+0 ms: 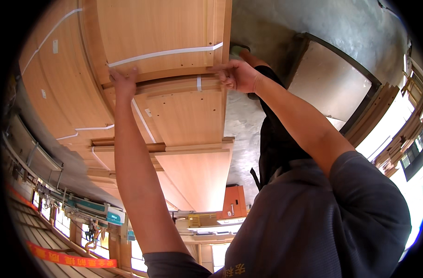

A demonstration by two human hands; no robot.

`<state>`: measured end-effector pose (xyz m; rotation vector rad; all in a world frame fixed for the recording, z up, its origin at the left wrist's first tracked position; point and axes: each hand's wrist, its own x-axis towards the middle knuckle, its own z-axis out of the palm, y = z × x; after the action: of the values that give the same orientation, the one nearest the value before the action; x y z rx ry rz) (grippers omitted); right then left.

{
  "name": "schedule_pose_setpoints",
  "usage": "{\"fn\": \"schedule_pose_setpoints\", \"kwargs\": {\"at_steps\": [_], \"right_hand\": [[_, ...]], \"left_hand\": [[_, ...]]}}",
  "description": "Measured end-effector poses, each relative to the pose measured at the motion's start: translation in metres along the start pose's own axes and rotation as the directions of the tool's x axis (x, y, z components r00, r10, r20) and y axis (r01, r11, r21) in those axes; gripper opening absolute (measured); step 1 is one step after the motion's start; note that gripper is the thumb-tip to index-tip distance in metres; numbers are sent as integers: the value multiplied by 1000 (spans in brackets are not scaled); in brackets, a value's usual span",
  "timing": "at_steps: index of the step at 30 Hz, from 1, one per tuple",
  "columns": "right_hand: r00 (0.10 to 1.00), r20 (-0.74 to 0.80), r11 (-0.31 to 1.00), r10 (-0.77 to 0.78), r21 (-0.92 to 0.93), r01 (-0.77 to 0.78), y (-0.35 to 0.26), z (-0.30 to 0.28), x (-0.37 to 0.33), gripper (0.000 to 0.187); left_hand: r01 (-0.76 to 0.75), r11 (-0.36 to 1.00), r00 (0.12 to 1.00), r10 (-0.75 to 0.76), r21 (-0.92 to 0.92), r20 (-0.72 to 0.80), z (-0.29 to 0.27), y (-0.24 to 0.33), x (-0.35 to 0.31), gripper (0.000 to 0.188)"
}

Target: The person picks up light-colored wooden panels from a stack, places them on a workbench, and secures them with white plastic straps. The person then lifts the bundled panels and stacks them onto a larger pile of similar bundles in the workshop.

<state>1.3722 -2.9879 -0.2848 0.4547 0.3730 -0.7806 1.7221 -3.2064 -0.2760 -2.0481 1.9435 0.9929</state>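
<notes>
A light wooden panel (158,32) with a white strap (165,56) across it lies on a stack in front of me. My left hand (124,86) grips the left end of its near edge, thumb and a finger apart on the wood. At the right end of that edge my right hand (238,76) takes hold of the corner, index finger stretched along it and the others curled. A dark gap shows under the edge, above another wooden panel (186,118). The undersides of both hands' grips are hidden.
More strapped wooden panels (58,60) stand to the left, and others (197,173) lie nearer me. A metal-topped table (332,81) stands at right, with wood strips (371,116) beside it. An orange cabinet (232,204) and teal machinery (88,206) are visible lower down.
</notes>
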Motion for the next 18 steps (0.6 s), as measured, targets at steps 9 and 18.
{"fn": "schedule_pose_setpoints", "kwargs": {"at_steps": [9,18], "right_hand": [[986,-134,995,-100,-6,100,-11,27,-10,63],[904,-350,914,-245,-394,95,16,-46,-51,38]], "left_hand": [[20,999,999,-19,-31,27,1,5,-1,115],[-396,528,907,98,751,409,12,-124,45,86]]}}
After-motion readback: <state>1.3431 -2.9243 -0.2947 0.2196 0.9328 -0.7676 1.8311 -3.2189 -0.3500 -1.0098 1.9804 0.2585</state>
